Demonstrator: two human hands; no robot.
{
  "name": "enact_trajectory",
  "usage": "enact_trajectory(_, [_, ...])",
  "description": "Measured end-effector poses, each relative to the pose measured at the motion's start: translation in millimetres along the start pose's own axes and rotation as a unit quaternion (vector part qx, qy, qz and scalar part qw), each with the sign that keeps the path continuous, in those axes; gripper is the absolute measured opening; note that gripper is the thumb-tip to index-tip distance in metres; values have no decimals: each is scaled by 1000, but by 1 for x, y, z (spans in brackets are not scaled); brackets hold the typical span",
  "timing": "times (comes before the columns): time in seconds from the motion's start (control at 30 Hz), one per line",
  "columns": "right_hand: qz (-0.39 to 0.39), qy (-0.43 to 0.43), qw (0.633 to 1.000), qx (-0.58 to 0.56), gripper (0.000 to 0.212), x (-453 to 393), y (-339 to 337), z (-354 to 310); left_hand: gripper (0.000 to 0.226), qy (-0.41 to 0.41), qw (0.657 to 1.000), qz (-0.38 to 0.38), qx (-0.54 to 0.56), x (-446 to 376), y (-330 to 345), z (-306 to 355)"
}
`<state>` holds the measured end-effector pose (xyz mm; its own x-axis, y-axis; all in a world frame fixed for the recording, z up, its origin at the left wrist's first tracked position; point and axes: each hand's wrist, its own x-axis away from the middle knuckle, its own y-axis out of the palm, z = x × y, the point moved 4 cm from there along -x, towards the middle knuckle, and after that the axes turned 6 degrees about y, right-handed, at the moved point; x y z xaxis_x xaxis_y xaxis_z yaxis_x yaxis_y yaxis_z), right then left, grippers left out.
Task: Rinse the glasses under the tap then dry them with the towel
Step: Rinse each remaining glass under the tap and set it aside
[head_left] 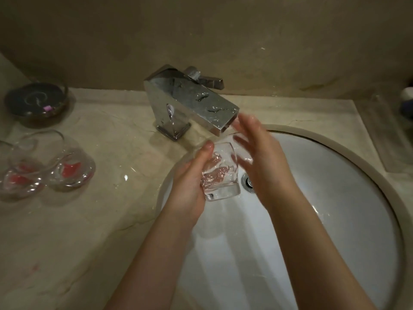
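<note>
Left hand [190, 186] gripping glass [220, 173] under tap [196, 101]; right hand [261, 157] flat, fingers straight — no legible writing

Two bare forearms come up from six o'clock, one toward eleven, the other toward twelve. No sleeve shows on either; both are uncovered from the lower edge up to the wrists. The left hand [190, 186] wears no ring, watch or band that I can see, and its thumbnail looks short and unpainted. The right hand [263, 166] is equally plain, with nothing on the wrist or fingers, though its fingertips are blurred. Both hands look wet and carry a slight sheen. No gloves, no jewellery, no marks stand out on either arm.
</note>
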<state>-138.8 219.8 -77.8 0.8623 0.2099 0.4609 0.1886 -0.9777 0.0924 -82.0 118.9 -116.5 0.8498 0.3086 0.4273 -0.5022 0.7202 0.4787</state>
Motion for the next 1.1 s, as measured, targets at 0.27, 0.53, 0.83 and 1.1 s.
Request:
enact_trajectory(0.27, [24,262,956,130,55,36,-34,57,83,-346,930,-56,-112,19,-10,-42])
enact_trajectory(0.53, [84,238,963,98,53,62,-79,57,82,-365,917,-105,-121,37,27,-59])
enact_trajectory(0.83, [137,149,979,19,44,112,-162,54,71,-283,923,-131,-225,70,93,-92])
enact_trajectory(1.1, [152,-16,987,-55,66,191,-246,34,56,-77,840,-362,-397,120,176,-83])
